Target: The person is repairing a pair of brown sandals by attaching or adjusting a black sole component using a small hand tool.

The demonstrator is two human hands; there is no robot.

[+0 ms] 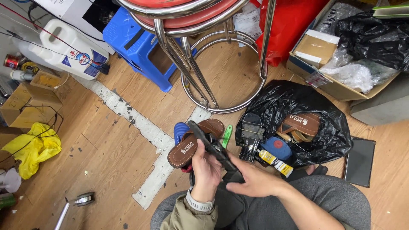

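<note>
My left hand (206, 169) grips a black sandal (211, 147) by its middle, held over my lap with the toe end pointing up and away. My right hand (251, 179) holds the same black sandal at its near end, fingers wrapped under it. Just beyond the hands a brown sandal (194, 142) lies sole-up on the wooden floor, beside a blue piece (180, 130) and a green-handled tool (227, 135). A yellow glue tube (275, 162) lies right of my hands, at the edge of a black plastic bag (289, 100).
The black bag holds another brown sandal (300, 125), a black brush (251, 130) and a blue tin (277, 148). A chrome stool (204, 55) stands ahead, with a blue plastic stool (136, 44), a white jug (68, 49), cardboard boxes (324, 76) and a yellow bag (32, 149) around.
</note>
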